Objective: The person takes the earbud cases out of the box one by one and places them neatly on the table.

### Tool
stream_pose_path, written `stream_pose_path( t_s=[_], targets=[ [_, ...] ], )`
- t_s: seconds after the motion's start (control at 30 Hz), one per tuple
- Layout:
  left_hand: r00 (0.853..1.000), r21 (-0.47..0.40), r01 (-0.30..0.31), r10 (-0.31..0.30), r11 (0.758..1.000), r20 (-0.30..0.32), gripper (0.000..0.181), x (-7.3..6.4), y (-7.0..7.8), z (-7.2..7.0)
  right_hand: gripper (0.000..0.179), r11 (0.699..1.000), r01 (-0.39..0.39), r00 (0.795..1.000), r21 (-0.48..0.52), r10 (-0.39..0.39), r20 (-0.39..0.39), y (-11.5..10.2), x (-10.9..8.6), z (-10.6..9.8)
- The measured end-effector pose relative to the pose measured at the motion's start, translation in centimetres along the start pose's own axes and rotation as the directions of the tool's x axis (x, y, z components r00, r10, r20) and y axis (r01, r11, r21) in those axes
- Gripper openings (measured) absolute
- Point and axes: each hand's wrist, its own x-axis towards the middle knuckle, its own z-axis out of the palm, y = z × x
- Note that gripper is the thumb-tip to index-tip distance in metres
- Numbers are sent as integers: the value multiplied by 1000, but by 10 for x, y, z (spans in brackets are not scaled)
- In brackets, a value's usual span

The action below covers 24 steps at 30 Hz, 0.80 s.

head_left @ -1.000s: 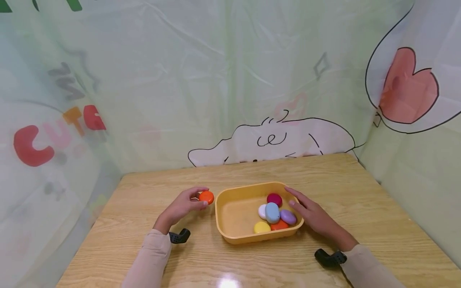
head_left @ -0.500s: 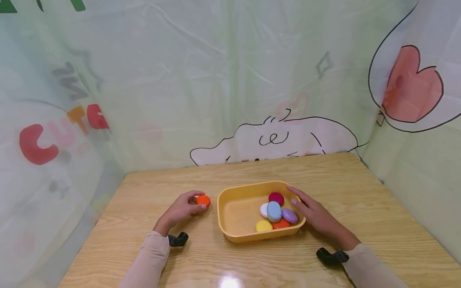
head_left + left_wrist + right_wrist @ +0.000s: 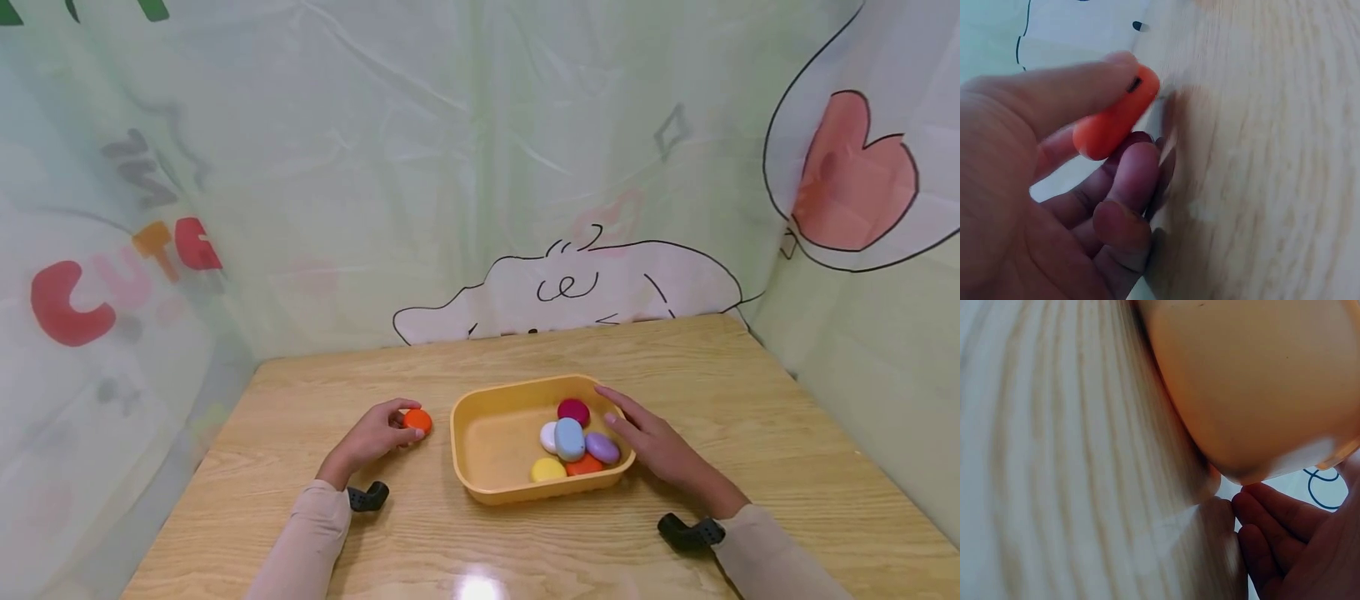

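My left hand [image 3: 375, 435] pinches a smooth orange rounded piece [image 3: 417, 422] close over the table, left of the yellow tray [image 3: 480, 497]. In the left wrist view the orange piece [image 3: 1113, 119] has a small dark slot near one end, and the other fingers curl beneath it. My right hand [image 3: 660, 450] rests at the tray's right end, index finger extended along the far corner and thumb reaching over the rim. The right wrist view shows its fingers [image 3: 1275, 525] beside the tray's outer wall [image 3: 1254, 381].
In the tray's right half lie a magenta piece [image 3: 573, 412], a light blue one [image 3: 569, 440] over a white one [image 3: 549, 436], plus purple [image 3: 602, 448], yellow [image 3: 548, 470] and red-orange [image 3: 584, 465] ones. The wooden table [image 3: 420, 550] meets a printed curtain [image 3: 337, 208].
My left hand has moved left and slightly down toward the table with the orange piece, away from the tray. The right hand and the tray have stayed in place.
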Motion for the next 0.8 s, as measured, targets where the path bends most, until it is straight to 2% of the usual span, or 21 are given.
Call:
stream_pose_path(
  t_s=[0.33, 0.63, 0.8],
  targets=[
    [1000, 113, 17, -18, 994, 9, 54, 1, 2, 0, 55, 1000, -1, 1000, -9, 1, -4, 2, -2, 2],
    [998, 131, 63, -62, 989, -8, 52, 1, 1, -1, 56, 1000, -16, 1000, -6, 16, -4, 1, -1, 4],
    [999, 125, 45, -45, 991, -6, 61, 4, 3, -2, 56, 1000, -22, 1000, -19, 21, -19, 2, -1, 3]
  ],
)
